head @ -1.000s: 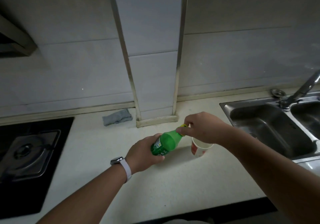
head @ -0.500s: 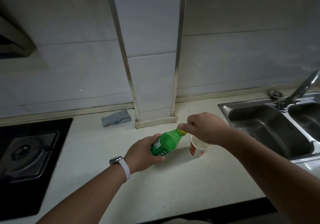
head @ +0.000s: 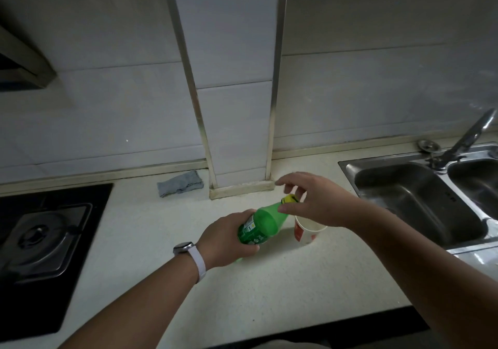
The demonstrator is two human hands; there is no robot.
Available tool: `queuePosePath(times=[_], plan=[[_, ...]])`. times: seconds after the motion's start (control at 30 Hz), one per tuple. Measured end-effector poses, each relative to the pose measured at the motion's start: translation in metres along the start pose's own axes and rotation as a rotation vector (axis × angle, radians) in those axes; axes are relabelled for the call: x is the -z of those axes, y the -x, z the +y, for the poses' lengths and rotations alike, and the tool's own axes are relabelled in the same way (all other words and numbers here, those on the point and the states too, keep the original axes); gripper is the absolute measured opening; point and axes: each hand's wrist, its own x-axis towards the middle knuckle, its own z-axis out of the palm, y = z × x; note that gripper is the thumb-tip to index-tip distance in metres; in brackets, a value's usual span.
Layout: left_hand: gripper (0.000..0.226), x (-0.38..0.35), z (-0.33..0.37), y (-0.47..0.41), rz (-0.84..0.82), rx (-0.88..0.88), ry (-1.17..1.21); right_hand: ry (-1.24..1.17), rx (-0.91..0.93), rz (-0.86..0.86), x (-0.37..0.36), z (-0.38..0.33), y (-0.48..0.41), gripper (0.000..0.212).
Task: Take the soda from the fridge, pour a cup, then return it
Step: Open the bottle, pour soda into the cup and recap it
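A green soda bottle (head: 262, 223) with a yellow cap (head: 289, 200) stands on the white counter, leaning away from me. My left hand (head: 226, 238) grips its lower body around the label. My right hand (head: 312, 200) hovers at the cap with fingers spread; the thumb and fingers sit around the cap, and whether they touch it is hard to tell. A white and red paper cup (head: 305, 234) stands upright just right of the bottle, partly hidden under my right hand.
A steel double sink (head: 409, 200) with a tap (head: 469, 135) lies to the right. A black gas hob (head: 43, 238) fills the left. A grey cloth (head: 180, 183) lies by the wall pillar (head: 239, 106). The counter's front edge (head: 296, 332) is near me.
My right hand has loosened from a closed pinch on the cap to spread fingers around it. The bottle and left hand stayed in place.
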Motion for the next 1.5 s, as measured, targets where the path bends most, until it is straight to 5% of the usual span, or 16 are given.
queuePosePath(times=[0.3, 0.53, 0.73, 0.97, 1.5], plan=[[0.065, -0.003, -0.005, -0.001, 0.007, 0.046, 0.06, 0.08, 0.004, 0.043, -0.005, -0.001, 0.006, 0.024], [0.06, -0.001, -0.009, 0.002, 0.01, 0.043, 0.048, 0.212, -0.126, 0.06, -0.022, -0.005, 0.001, 0.037], [0.064, -0.004, -0.002, 0.0, -0.011, 0.062, 0.085, -0.008, 0.058, 0.039, -0.015, 0.017, 0.009, 0.031], [0.061, -0.014, 0.024, -0.011, 0.02, 0.08, 0.059, 0.096, 0.077, 0.024, 0.006, 0.039, 0.006, 0.027], [0.059, -0.062, 0.075, -0.034, 0.214, 0.235, -0.115, 0.239, -0.04, 0.097, 0.007, 0.098, 0.0, 0.056]])
